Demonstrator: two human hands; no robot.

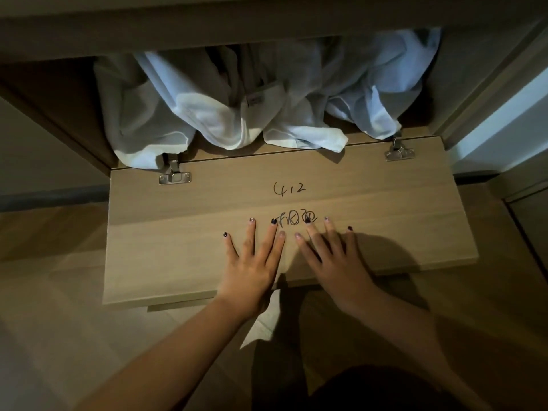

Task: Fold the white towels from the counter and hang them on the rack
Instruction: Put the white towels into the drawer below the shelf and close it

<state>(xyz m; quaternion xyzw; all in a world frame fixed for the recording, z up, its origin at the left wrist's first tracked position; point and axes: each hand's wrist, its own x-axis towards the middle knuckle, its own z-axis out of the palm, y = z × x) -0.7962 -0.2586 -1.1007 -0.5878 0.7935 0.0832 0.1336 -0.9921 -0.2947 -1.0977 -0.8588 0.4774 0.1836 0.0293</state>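
Note:
A heap of crumpled white towels (225, 114) fills an open cabinet compartment at the top of the view, some spilling over its front lip. Below it a wooden flap door (385, 209) lies folded down on two metal hinges, with handwriting on its inner face. My left hand (252, 262) and my right hand (332, 259) lie flat side by side on the near part of the door, fingers straight and spread, holding nothing. A small piece of white cloth or paper (267, 321) shows on the floor under the door's near edge.
A left hinge (174, 173) and a right hinge (398, 149) join the door to the cabinet. Wooden cabinet walls (59, 114) flank the compartment. Pale floor (59, 292) lies on both sides of my forearms. A door frame (489, 93) stands at the right.

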